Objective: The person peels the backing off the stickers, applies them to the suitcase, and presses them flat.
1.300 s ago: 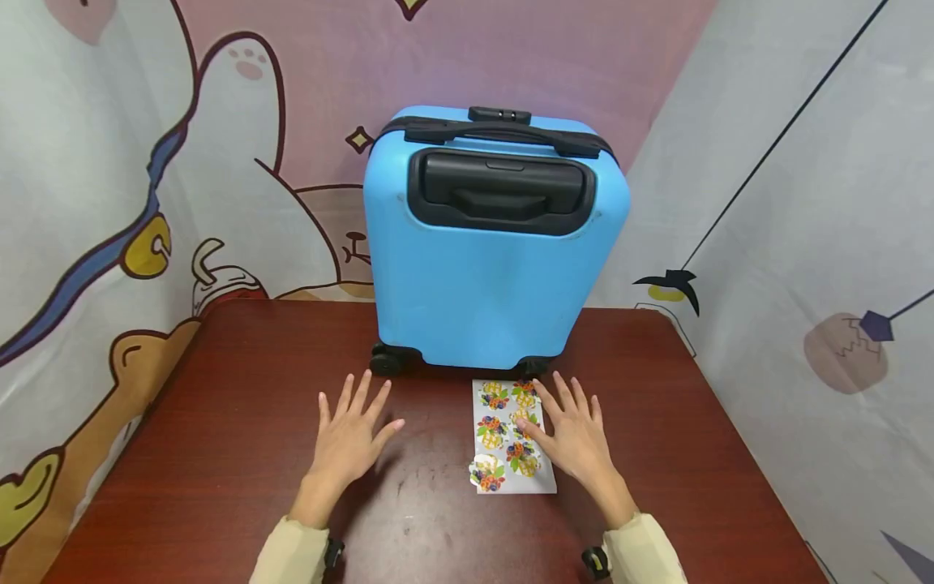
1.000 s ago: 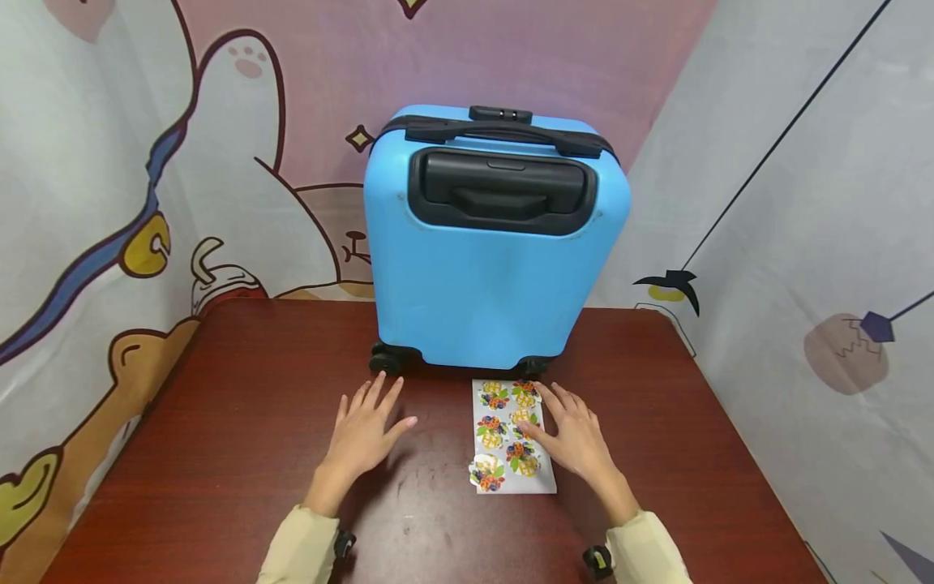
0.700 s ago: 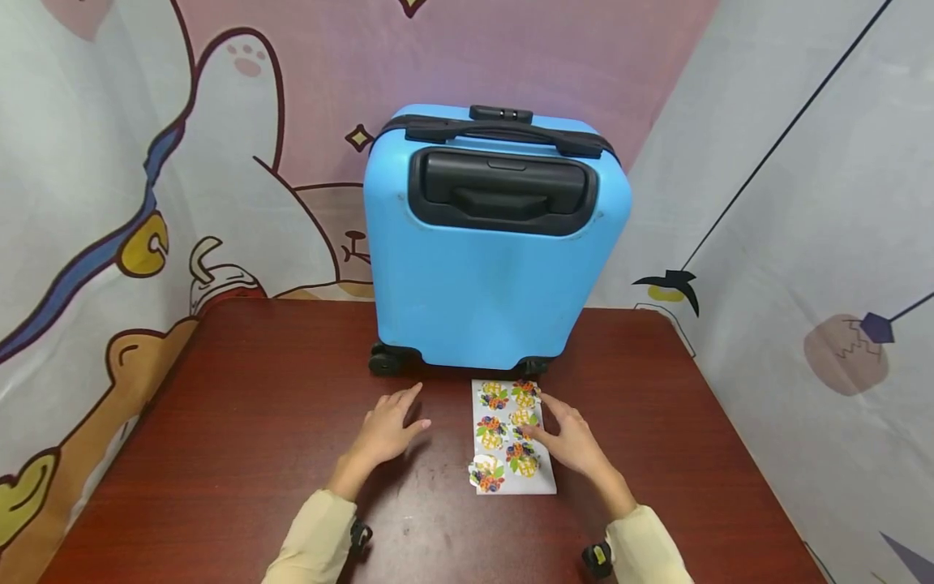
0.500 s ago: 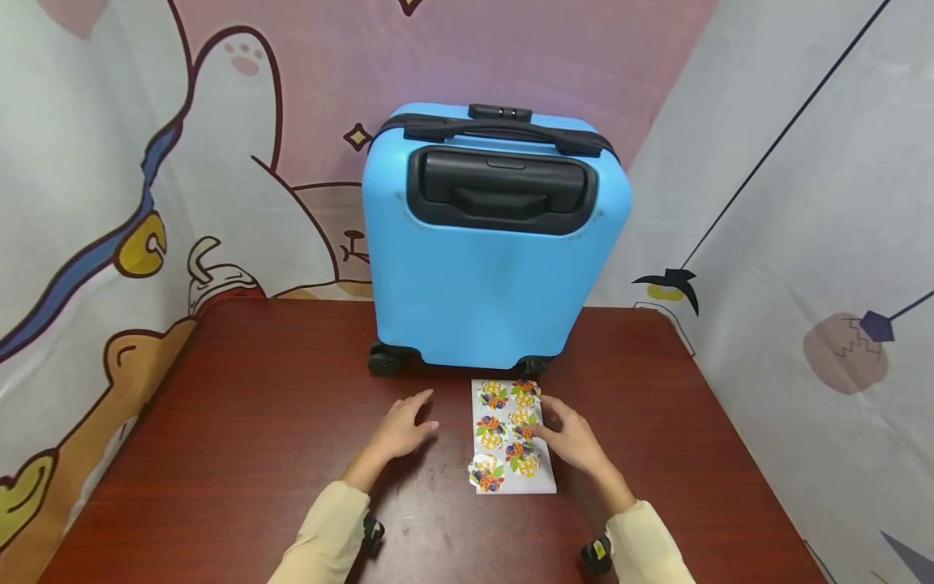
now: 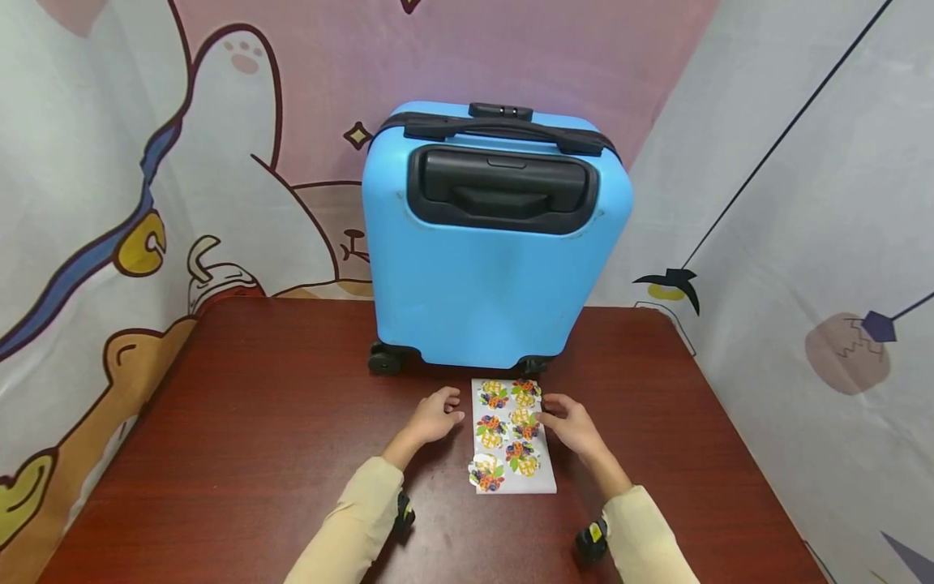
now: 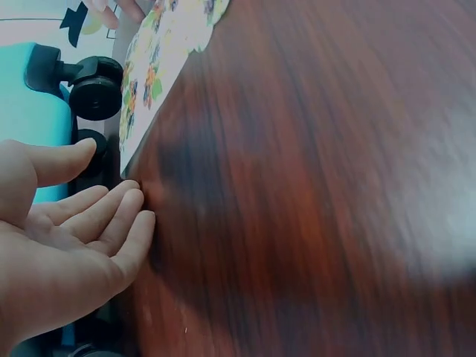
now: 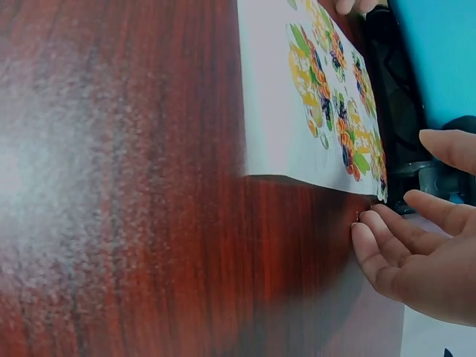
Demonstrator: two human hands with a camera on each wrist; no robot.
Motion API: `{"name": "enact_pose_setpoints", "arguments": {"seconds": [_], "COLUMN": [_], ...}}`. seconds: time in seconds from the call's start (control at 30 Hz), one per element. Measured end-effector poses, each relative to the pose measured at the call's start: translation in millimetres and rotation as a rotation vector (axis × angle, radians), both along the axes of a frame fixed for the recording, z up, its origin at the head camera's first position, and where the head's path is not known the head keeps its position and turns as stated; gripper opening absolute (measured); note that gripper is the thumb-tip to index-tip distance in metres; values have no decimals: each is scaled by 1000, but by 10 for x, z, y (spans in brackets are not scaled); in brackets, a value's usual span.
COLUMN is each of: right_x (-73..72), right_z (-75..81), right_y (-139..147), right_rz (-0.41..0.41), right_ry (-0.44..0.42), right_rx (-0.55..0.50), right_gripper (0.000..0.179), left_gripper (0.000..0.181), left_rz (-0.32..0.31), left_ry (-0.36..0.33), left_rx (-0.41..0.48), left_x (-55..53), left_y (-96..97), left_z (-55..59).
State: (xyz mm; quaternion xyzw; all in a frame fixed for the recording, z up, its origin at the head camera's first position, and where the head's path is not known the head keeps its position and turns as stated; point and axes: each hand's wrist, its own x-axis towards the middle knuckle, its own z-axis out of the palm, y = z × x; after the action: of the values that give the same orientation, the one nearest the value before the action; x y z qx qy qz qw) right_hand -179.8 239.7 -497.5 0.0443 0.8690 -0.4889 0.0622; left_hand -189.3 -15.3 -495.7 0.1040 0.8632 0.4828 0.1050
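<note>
A white sheet of fruit-patterned stickers (image 5: 511,438) lies on the table in front of the suitcase. Just left of the sheet is my left hand (image 5: 434,415), its fingers loosely bent with nothing in them; the left wrist view shows the palm (image 6: 67,253) and fingers apart from the paper. My right hand (image 5: 575,425) is at the sheet's right edge, thumb and forefinger slightly parted. In the right wrist view its fingers (image 7: 401,238) are near the paper's edge, relaxed and holding nothing; whether a fingertip touches the sheet I cannot tell.
A light blue suitcase (image 5: 489,292) with a black handle stands upright at the back of the dark red-brown table (image 5: 277,422). Its caster wheel (image 5: 385,360) is behind the sheet. A cartoon-printed cloth (image 5: 306,97) hangs behind the table.
My left hand has moved right from the bare table to beside the sticker sheet, its fingers bending. The right hand has drawn slightly back to the sheet's right edge. Sheet and suitcase stay put.
</note>
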Motion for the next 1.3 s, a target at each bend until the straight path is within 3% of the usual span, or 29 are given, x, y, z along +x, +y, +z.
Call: {"name": "enact_pose_setpoints", "arguments": {"seconds": [0.3, 0.43, 0.67, 1.0, 1.3], "right_x": [-90, -111, -127, -110, -96], "right_z": [-12, -29, -43, -55, -56], "right_y": [1, -8, -45, -59, -63], "right_rz": [-55, -66, -101, -146, -170], "right_ry": [-58, -65, -76, -54, -19], "right_rx": [-64, -83, -131, -117, -111], "right_gripper": [36, 36, 36, 31, 21], "left_gripper": [38, 38, 35, 35, 28], "left_rz": [76, 95, 66, 56, 78], "left_ry": [-112, -118, -128, -137, -115], "left_rx": [152, 183, 162, 186, 277], "left_x": [-79, -97, -111, -101, -113], "left_y": [165, 200, 228, 216, 198], "left_z": [-7, -11, -18, -31, -46]}}
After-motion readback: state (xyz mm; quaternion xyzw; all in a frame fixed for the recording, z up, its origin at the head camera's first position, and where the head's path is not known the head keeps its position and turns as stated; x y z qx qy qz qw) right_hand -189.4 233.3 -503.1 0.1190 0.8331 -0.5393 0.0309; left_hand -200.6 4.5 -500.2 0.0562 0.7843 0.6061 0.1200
